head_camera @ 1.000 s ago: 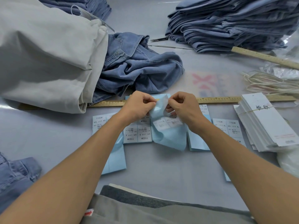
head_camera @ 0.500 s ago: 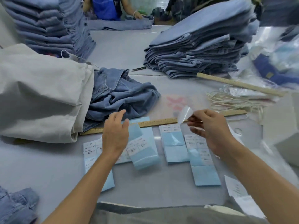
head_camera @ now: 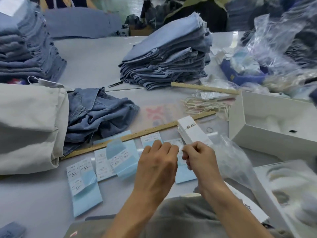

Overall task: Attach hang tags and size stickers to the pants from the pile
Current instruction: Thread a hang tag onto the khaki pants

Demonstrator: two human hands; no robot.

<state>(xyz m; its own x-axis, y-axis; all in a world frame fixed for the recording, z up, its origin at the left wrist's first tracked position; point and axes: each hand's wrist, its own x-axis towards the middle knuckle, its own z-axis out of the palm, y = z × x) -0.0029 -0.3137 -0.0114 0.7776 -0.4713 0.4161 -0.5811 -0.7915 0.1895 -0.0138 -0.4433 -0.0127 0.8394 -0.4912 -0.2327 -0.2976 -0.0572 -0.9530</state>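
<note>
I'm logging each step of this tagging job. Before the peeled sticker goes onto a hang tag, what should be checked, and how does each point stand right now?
1. Sticker in hand: cannot tell; both hands meet, the left hand and right hand have curled fingers, and what they pinch is blurred.
2. Hang tags within reach: ok; the banded stack of hang tags lies just beyond the right hand.
3. Sticker sheets at hand: ok; blue-backed sticker sheets lie along the wooden ruler.
4. Tag strings ready: ok; a bundle of strings lies behind the ruler.
5. Pants to tag: ok; crumpled jeans lie to the left.
</note>
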